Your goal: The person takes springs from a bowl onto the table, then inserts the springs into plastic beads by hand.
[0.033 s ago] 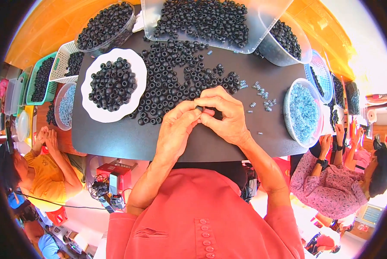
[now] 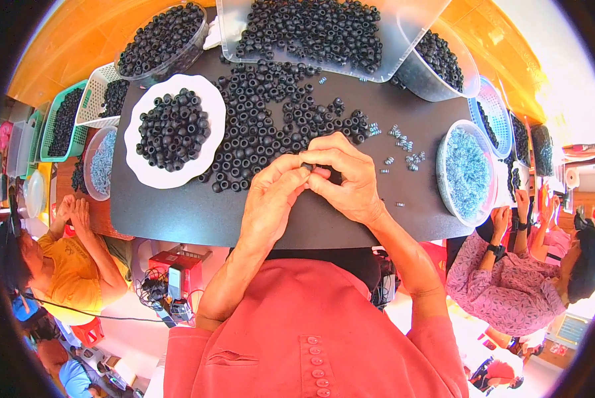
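Above the near middle of the dark table, my left hand (image 2: 269, 196) and my right hand (image 2: 347, 182) meet at their fingertips, both closed. Pinched between them is a small black hollow piece (image 2: 308, 166), mostly covered by fingers. Just beyond the hands spreads a loose pile of black hollow round pieces (image 2: 251, 142). On the left, a white scalloped plate (image 2: 137, 156) bears a heap of the same pieces. Several small metal coil springs (image 2: 403, 140) lie scattered right of my right hand. Farther right, a clear round bowl (image 2: 445, 187) holds many springs.
A big clear bin (image 2: 403, 56) of black pieces stands at the back, between a left tub (image 2: 152, 76) and a right tub (image 2: 437, 93). Baskets, including a green one (image 2: 78, 142), line the left. Co-workers sit at left (image 2: 78, 265) and right (image 2: 510, 285).
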Demonstrator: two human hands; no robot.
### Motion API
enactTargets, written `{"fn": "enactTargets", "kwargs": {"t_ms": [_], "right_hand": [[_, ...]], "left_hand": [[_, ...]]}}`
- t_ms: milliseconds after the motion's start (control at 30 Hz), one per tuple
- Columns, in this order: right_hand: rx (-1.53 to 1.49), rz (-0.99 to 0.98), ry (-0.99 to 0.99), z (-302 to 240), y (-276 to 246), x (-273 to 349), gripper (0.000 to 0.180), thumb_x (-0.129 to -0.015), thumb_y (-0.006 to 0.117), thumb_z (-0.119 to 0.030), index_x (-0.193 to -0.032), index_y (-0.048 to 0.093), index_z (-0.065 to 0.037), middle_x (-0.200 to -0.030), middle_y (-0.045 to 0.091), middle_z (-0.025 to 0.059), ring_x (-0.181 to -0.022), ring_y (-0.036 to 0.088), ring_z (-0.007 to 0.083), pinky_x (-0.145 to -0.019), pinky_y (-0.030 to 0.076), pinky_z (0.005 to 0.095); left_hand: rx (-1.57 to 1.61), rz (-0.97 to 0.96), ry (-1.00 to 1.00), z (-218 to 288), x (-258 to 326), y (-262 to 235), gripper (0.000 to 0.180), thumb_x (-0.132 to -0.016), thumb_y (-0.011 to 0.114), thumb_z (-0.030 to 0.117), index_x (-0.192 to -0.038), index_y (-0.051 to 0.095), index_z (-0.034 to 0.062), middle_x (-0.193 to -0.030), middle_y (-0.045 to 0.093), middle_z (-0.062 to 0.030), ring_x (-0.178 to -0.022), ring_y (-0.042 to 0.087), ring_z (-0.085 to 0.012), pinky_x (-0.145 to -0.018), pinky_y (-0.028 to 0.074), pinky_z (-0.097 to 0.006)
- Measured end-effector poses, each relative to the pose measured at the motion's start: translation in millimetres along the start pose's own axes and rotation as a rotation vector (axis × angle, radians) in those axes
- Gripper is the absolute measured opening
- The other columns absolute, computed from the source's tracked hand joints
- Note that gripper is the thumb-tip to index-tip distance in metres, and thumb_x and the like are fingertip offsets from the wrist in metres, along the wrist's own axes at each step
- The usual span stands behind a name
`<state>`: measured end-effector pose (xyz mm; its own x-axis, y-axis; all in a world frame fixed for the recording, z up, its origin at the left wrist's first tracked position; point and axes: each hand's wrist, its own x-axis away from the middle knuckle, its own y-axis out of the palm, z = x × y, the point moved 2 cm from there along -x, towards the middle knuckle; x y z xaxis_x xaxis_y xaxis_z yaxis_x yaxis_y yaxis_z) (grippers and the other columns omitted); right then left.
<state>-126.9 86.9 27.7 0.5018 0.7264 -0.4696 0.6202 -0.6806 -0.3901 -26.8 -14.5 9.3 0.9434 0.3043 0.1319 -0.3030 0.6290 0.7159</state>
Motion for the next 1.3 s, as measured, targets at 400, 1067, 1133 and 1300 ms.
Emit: {"fn": "enactTargets", "kwargs": {"t_ms": [400, 1067, 1133, 1300], "right_hand": [[0.177, 0.051, -0.064, -6, -6, -3, 0.034, -0.066, 0.068, 0.002, -0.099, 0.065, -0.004, -0.096, 0.062, 0.008, -0.081, 0.057, 0.0208, -0.07, 0.049, 0.0317], [0.898, 0.441, -0.057, 32, -180, -72, 0.02, -0.077, 0.07, -0.011, -0.096, 0.067, -0.004, -0.089, 0.066, 0.0102, -0.073, 0.063, 0.0169, -0.069, 0.05, 0.0284], [0.522, 0.32, 0.046, 25, -131, -72, 0.019, -0.075, 0.07, -0.005, -0.093, 0.067, -0.004, -0.087, 0.066, 0.0095, -0.074, 0.064, 0.0155, -0.068, 0.05, 0.0274], [0.354, -0.155, -0.107, 44, -51, -96, 0.021, -0.075, 0.062, 0.001, -0.096, 0.064, -0.002, -0.088, 0.064, 0.0105, -0.073, 0.063, 0.0214, -0.066, 0.051, 0.0312]], "left_hand": [[-0.031, -0.04, 0.007, 2, -6, 6, 0.016, -0.091, 0.049, 0.004, -0.101, 0.059, -0.0025, -0.099, 0.063, -0.0094, -0.093, 0.059, -0.0145, -0.088, 0.046, -0.029], [-0.074, -0.09, 0.049, -5, -4, 13, 0.022, -0.097, 0.045, 0.016, -0.111, 0.053, 0.0003, -0.093, 0.065, -0.0136, -0.09, 0.06, -0.019, -0.084, 0.047, -0.033], [-0.052, -0.083, 0.059, -5, -2, 8, 0.022, -0.097, 0.045, 0.015, -0.111, 0.052, 0.0004, -0.093, 0.065, -0.0135, -0.09, 0.06, -0.0188, -0.085, 0.047, -0.032], [-0.022, -0.071, 0.036, -9, -3, 6, 0.021, -0.096, 0.047, 0.015, -0.11, 0.054, 0.0018, -0.093, 0.065, -0.014, -0.091, 0.06, -0.0211, -0.086, 0.046, -0.035]]}}
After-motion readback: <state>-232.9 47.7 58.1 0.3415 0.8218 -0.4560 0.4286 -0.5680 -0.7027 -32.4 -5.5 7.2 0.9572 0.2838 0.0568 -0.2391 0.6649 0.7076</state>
